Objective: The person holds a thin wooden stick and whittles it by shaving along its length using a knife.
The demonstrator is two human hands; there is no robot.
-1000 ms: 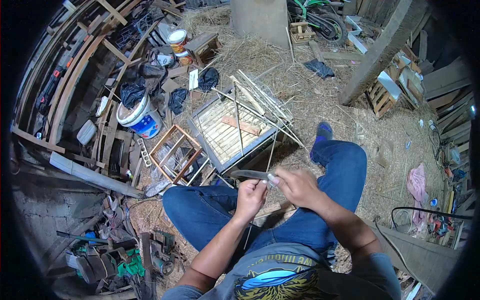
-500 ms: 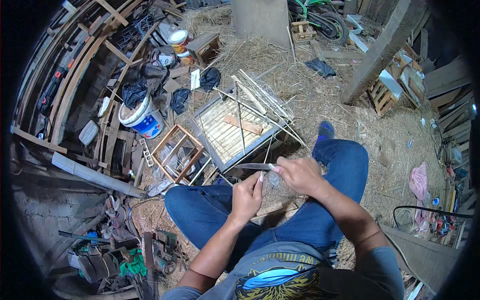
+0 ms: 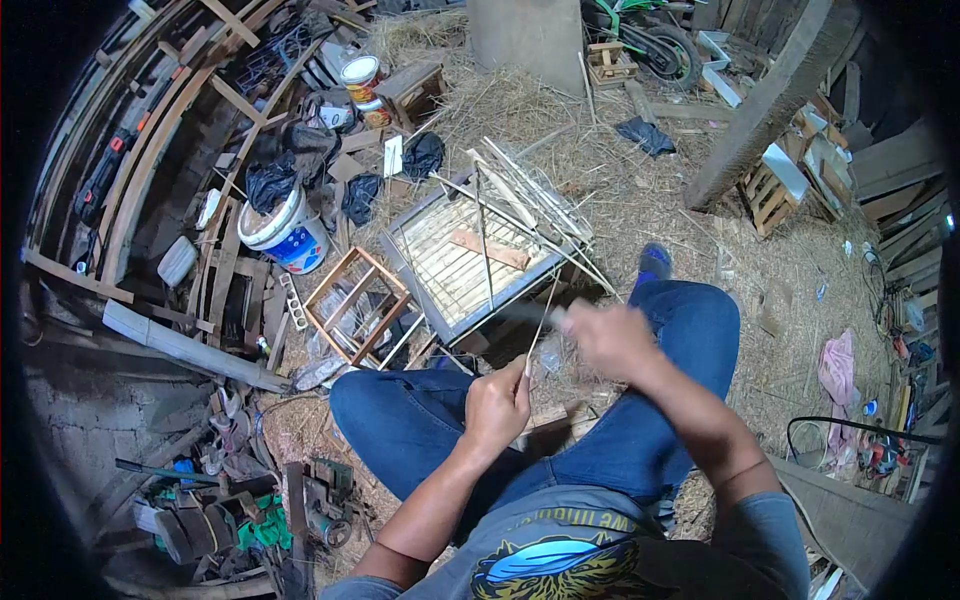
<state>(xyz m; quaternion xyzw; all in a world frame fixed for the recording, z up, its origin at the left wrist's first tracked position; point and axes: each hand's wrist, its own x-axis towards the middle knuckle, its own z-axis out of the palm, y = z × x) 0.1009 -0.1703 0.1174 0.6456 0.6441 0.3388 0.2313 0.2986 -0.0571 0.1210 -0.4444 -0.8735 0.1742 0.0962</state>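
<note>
My left hand, above my lap, is closed around the lower end of a thin wooden strip that points up and away from me. Just to the right, my right hand grips a knife, smeared by motion. The knife's blade reaches leftward near the strip; whether they touch is unclear. Beyond both hands stands a dark-edged frame with a pale slatted top. Several long thin strips and a short brown board lie across it.
Left of the slatted frame are a small wooden frame and a white bucket with a black bag on it. A wooden post leans at the right. A pink cloth lies on the straw-covered floor.
My right hand and the knife have moved slightly right and away from my left hand. The strip in my left hand now shows along its length, pointing away from me.
</note>
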